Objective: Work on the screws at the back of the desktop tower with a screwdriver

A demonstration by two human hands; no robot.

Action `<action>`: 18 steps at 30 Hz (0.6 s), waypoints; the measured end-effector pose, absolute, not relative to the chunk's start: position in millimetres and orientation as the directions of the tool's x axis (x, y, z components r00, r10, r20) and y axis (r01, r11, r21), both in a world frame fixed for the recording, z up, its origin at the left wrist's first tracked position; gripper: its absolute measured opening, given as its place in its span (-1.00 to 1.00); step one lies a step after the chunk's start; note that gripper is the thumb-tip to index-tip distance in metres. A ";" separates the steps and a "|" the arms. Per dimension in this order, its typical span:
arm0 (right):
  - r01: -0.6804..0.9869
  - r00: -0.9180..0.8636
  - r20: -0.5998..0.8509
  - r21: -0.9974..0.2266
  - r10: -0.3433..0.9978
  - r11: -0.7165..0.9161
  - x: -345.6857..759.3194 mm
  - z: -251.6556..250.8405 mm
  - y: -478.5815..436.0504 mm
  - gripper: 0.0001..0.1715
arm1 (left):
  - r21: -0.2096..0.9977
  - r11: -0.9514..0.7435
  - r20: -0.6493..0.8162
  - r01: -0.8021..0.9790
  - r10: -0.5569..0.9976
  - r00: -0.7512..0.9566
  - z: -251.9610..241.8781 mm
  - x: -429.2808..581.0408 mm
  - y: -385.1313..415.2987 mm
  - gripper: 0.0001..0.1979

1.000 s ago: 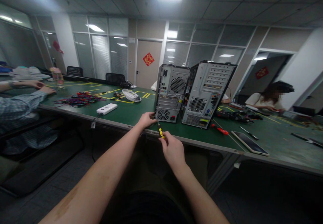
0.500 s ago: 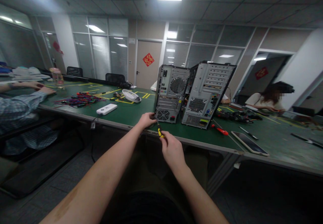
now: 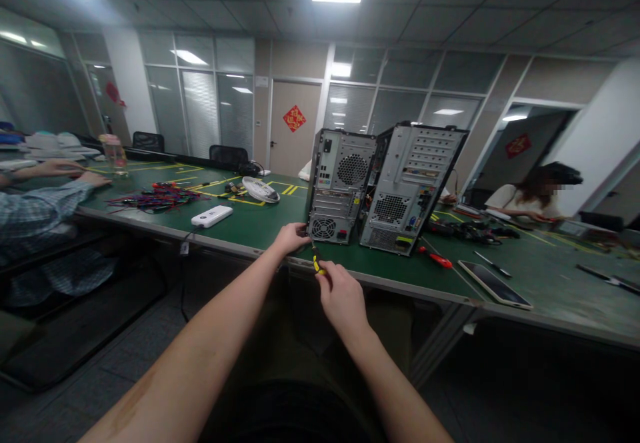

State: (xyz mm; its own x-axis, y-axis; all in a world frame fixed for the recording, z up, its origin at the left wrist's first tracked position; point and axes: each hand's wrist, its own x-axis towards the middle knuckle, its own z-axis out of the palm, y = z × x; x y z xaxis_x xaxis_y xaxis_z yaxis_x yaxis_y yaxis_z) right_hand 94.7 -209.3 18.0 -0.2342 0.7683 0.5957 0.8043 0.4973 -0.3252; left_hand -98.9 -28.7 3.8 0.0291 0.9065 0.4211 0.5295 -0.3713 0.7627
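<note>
Two desktop computer cases stand upright side by side, their back panels facing me: a left case [image 3: 341,183] and a larger right case [image 3: 400,193]. My right hand [image 3: 344,298] is closed around the handle of a yellow and black screwdriver [image 3: 317,264]. The screwdriver's shaft points up toward the lower left corner of the left case; its tip is too small to make out. My left hand [image 3: 291,239] is closed at that same corner, fingertips by the case's lower edge. Whatever is between its fingers is hidden.
On the green table [image 3: 250,233] lie a white power bank [image 3: 212,216] with a cable, a bundle of wires [image 3: 155,196], a white oval object [image 3: 261,189], a red-handled tool [image 3: 436,257] and a phone [image 3: 494,283]. Black cables [image 3: 475,231] lie farther right. Other people sit at both sides.
My right hand and the screwdriver handle have shifted very slightly. My left hand and both cases hold their places.
</note>
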 end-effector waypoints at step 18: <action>0.792 -0.228 0.571 -0.363 0.789 0.491 94.0 16.0 -206.3 -0.85 | 0.753 -0.367 0.415 0.545 0.909 0.039 6.3 -98.8 -30.6 -0.52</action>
State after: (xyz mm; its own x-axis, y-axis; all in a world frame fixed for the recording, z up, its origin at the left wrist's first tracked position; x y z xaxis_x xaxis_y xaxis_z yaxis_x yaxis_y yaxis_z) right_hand 94.0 -206.3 16.0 -0.2278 0.7890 0.5706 0.7922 0.4909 -0.3626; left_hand -98.8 -30.6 6.3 0.0385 0.9088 0.4155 0.5455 -0.3675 0.7533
